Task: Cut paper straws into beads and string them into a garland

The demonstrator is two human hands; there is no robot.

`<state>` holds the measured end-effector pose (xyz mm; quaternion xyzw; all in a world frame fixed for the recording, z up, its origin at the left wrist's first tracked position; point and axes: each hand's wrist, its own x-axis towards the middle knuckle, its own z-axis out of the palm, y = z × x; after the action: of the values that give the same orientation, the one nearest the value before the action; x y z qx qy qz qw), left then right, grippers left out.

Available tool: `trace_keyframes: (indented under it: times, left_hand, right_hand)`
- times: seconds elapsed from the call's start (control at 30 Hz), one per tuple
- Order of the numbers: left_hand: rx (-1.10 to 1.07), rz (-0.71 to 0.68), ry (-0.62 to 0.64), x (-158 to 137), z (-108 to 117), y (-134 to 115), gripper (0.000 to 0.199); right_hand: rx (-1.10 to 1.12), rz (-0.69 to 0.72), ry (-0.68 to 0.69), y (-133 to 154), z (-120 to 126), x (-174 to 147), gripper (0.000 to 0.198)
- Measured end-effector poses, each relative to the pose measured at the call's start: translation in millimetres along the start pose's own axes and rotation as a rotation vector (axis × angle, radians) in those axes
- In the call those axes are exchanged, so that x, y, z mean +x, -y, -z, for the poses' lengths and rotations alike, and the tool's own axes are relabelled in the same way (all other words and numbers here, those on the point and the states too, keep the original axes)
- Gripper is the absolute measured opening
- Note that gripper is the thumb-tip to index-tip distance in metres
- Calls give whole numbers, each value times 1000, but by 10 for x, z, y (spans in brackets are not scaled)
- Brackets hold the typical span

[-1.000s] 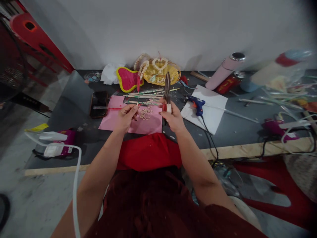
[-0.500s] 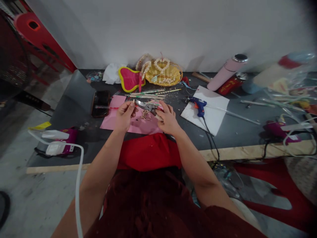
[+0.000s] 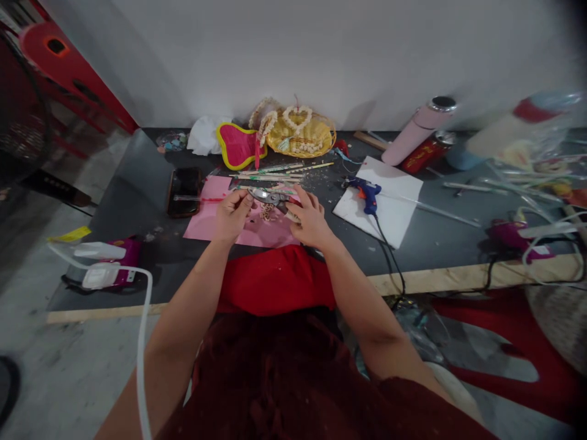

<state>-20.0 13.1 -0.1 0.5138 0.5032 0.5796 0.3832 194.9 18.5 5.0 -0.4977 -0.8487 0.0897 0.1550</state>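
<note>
Pink paper (image 3: 202, 223) lies on the near side of the table (image 3: 147, 183), and from my remote seat I make out a small heap of pale bits (image 3: 266, 214) on it. My right hand (image 3: 312, 221) has its fingers wrapped round the shears (image 3: 274, 198), held over the heap, blades pointing left to my left hand (image 3: 232, 217); whether those fingers grip anything, I cannot tell. Sticks (image 3: 270, 178) lie just beyond, the basket (image 3: 324, 135) farther back. Left is a phone (image 3: 186, 189); right, a glue gun (image 3: 370, 200) on a white board (image 3: 398, 225).
</note>
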Motion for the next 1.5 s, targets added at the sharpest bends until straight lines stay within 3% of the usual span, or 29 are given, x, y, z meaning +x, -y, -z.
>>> trace_keyframes:
  times: [0.33,0.53,0.63,0.93,1.33,1.5]
  left_hand:
    - [125,-65,31,12,46,-2,18]
    - [142,-96,63,15,66,-35,19]
    - [171,-104,94,7,57,-36,20]
    - [208,-101,102,1,64,-56,22]
    - [250,-198,81,-7,63,-41,16]
    - [261,-204,95,6,85,3,17]
  right_hand:
    - [57,42,50,-28,34,28,47]
    - [170,-57,-23,-21,-1,42,58]
    - [98,-70,-19,-27,-17,41,64]
    - [-53,-116,-8,35,43,27,48]
    - [-12,-143,28,58,10,28,47]
    - [11,-106,0,18,0,36,57]
